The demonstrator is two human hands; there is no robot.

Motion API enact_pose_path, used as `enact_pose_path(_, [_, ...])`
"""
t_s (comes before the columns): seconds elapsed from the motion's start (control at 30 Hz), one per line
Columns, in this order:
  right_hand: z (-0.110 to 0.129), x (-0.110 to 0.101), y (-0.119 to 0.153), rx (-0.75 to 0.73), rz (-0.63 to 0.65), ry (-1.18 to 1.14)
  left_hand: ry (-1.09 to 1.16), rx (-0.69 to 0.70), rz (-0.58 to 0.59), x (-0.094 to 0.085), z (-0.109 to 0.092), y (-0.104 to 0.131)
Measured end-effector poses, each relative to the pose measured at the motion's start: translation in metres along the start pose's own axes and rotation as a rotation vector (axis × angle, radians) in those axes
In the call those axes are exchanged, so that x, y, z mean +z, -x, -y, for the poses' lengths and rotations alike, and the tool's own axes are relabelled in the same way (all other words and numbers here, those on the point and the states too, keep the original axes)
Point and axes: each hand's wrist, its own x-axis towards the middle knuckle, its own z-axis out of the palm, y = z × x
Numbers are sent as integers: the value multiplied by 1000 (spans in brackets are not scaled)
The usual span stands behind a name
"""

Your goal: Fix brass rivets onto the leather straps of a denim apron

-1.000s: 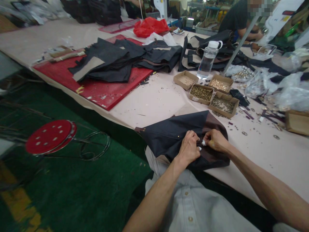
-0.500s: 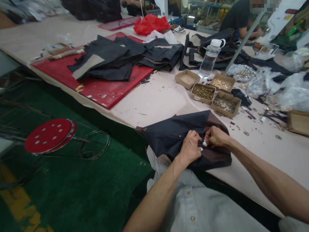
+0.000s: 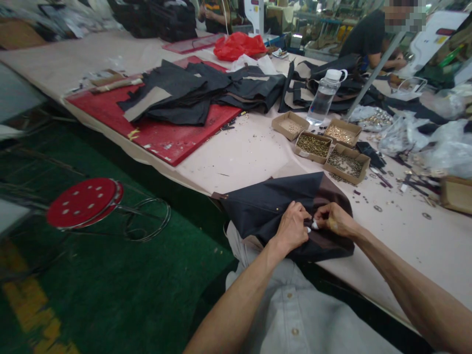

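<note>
A dark fabric piece [image 3: 254,206] with a brown panel [image 3: 332,189] lies over the table's near edge, against my body. A small brass-coloured stud [image 3: 277,209] shows on it. My left hand [image 3: 294,225] is closed on the fabric, its fingers curled towards the brown part. Close beside it, my right hand [image 3: 336,219] is pinched at the same spot. White wraps cover some fingertips of both hands. Whatever small thing sits between the right fingertips is too small to make out.
Cardboard trays of small metal parts [image 3: 313,144] stand beyond the fabric, near a water bottle [image 3: 324,96]. Dark cut pieces [image 3: 177,93] lie on a red board [image 3: 184,145]. A slanted metal pole [image 3: 376,73] rises at the right. A red stool [image 3: 83,202] stands left; another person [image 3: 365,39] works across the table.
The camera view has shifted slightly, so the scene sits a little further right. My right hand's fingers have straightened somewhat at the pinch. The left hand keeps its place on the fabric.
</note>
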Motion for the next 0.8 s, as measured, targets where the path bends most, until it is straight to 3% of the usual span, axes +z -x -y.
enact_pose_path(0.27, [3, 1, 0, 1, 1, 45, -11, -8, 3, -3, -1, 8])
enact_pose_path(0.53, [23, -13, -27, 334, 206, -31, 12, 8, 7, -2, 3, 7])
enact_pose_path(0.8, [19, -11, -49, 442, 216, 194, 31, 2, -1, 0, 5, 7])
